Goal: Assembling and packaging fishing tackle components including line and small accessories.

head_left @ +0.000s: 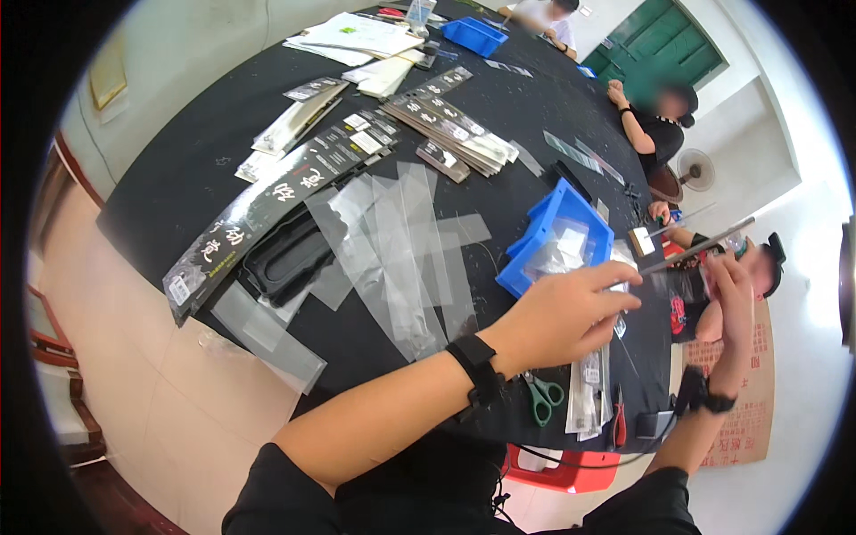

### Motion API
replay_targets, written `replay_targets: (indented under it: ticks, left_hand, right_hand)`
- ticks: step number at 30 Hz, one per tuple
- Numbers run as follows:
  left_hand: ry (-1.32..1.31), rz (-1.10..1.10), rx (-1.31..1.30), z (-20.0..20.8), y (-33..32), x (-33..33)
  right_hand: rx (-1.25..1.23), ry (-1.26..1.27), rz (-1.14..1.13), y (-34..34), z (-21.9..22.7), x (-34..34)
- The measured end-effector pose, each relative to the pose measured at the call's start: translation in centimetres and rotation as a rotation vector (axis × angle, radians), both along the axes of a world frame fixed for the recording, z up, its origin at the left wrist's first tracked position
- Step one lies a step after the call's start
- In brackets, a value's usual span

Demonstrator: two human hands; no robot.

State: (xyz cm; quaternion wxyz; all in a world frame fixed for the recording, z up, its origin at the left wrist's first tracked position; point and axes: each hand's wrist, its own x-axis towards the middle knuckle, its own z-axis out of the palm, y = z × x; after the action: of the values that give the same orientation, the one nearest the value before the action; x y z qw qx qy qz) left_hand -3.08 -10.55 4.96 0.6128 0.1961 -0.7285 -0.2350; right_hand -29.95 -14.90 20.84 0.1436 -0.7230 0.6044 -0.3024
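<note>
My left hand is over the near edge of the blue bin, its fingers curled. A slim grey strip slants from beside its fingertips up to the right. Whether the hand grips that strip cannot be made out. My right hand is raised at the right with fingertips drawn together, just below the strip; what they hold is too small to tell. Clear small bags lie inside the bin. Below my left hand are green-handled scissors and narrow clear packets.
Long clear sleeves and a long black printed package cover the table's left part. Stacked printed cards lie farther back. A red-handled tool is near the front edge. Co-workers sit along the far right side; another blue bin stands far back.
</note>
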Motion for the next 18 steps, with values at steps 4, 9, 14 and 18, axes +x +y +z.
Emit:
replay_targets:
  ticks: [4,9,14,18]
  left_hand:
    - [-0.017,-0.07,0.033,0.1,0.0,-0.6]
    - [-0.044,-0.31,0.041,0.1,0.4,-1.2]
    - [-0.011,-0.291,0.062,-0.7,0.3,-1.8]
    - [0.091,-0.228,0.128,-0.7,0.4,-1.3]
  right_hand:
    - [0.176,-0.055,0.044,8.2,-0.1,2.7]
    - [0.248,-0.186,0.126,9.5,-3.0,6.4]
    - [0.201,-0.328,0.227,8.0,-5.6,5.3]
    - [0.378,-0.745,0.091,9.1,-9.0,6.1]
